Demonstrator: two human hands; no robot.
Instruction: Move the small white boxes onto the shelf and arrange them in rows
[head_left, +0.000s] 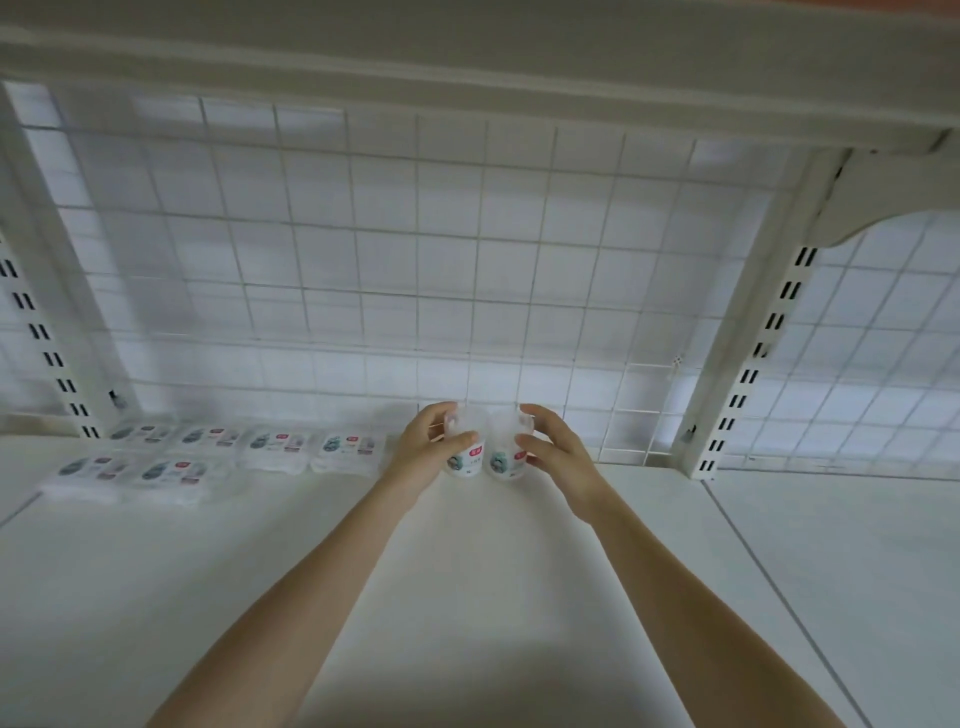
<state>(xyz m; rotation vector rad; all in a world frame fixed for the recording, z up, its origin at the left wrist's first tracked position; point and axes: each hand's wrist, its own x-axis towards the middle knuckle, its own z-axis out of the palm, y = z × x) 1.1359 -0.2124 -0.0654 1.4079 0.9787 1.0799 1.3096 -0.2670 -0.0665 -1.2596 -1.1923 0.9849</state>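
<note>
Gripping one small white labelled box in each hand: left hand (434, 446) curled round the left box (464, 451), right hand (551, 451) round the right box (507, 451), both upright, side by side, far back on the white flat shelf (467, 571) near the white wire-grid back panel (415, 260). Best to lower both flat, labels forward, extending the far row of six laid boxes (349, 451) rightward, edges snug and aligned, before releasing.

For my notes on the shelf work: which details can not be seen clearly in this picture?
- Head view: print on the six flat white boxes is blurred.
- Left hand and right hand fingers cover parts of the two held white boxes.
- Whether these touch the white shelf: unclear.
</note>
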